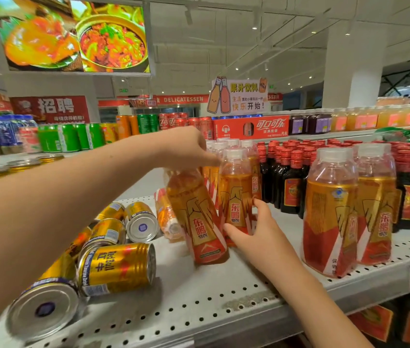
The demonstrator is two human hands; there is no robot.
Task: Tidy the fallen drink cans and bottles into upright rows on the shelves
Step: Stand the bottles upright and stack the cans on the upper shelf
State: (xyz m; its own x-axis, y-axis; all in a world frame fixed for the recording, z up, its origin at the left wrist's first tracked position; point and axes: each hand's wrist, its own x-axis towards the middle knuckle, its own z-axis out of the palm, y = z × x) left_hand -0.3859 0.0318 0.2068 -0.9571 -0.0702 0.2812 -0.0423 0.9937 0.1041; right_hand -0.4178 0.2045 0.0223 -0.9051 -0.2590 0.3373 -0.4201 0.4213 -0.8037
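- Tilting toward 11 o'clock, the orange bottle stands near the middle of the shelf, base down and neck leaning left, apparently being righted into its row.
- The left hand reaches over from 9 o'clock and its fingers close on the bottle's cap end, probably to steer the top upright.
- At 3 o'clock of it, the right hand lies half open against the upright bottle; whether it grips or only steadies, I cannot tell.
- At 9 o'clock, another bottle lies flat.
- Farther out at 8 o'clock, gold cans lie toppled.
- At 3 o'clock, 2 larger bottles stand at the shelf edge.
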